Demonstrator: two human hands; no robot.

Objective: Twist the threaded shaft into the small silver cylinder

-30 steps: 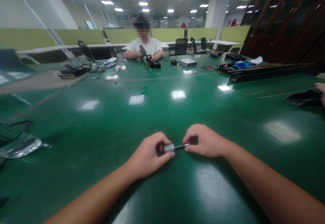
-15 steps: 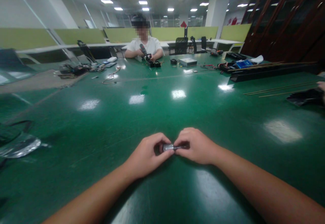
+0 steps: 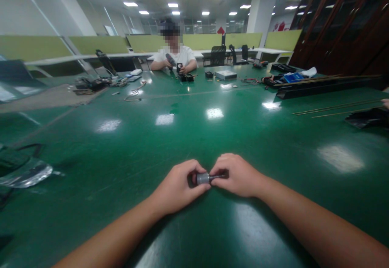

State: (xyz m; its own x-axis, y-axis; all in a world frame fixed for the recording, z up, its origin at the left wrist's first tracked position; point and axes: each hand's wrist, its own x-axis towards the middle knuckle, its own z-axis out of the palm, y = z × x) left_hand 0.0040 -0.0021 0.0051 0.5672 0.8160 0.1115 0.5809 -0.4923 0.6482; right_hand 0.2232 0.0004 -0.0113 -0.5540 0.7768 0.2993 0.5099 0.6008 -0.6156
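Observation:
A small silver metal cylinder (image 3: 203,178) with a thin dark shaft (image 3: 217,176) lies level between my two hands, low in the middle of the view. My left hand (image 3: 179,187) is closed around the cylinder, thumb below and fingers above. From the other side, my right hand (image 3: 235,175) pinches the shaft close to where it meets the cylinder. The two sets of fingertips almost touch. Part of the shaft's far end is hidden in my right hand. Both hands are just over the green tabletop (image 3: 121,150).
Across the table sits a person in a white shirt (image 3: 188,55) holding a power drill (image 3: 170,60). A silver box (image 3: 225,75) stands at the far side. Thin rods (image 3: 334,107) and a long black channel (image 3: 328,88) lie right. A shiny bag (image 3: 28,175) is at left.
The view has shifted slightly. More of the silver cylinder shows between my left fingers, and it seems a little turned. Both hands keep their grips.

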